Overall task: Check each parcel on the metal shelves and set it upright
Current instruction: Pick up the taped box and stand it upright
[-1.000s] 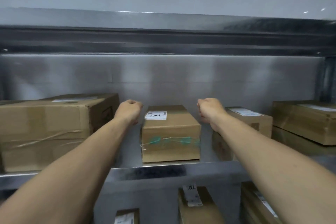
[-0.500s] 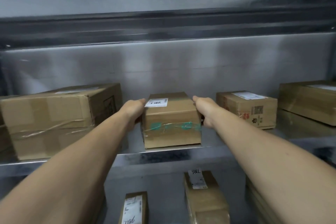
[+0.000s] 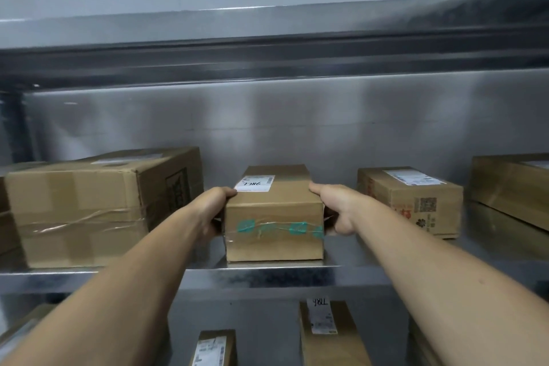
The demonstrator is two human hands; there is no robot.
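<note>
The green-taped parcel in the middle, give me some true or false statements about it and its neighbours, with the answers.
1. The left hand and the right hand grip the green-taped parcel by opposite sides. True.
2. Its white label is on the front face. False: the label is on the top face.
3. The large parcel sits to its right. False: it sits to its left; a smaller parcel with a printed code is on the right.
4. More lower parcels show below the metal shelf. True.
</note>
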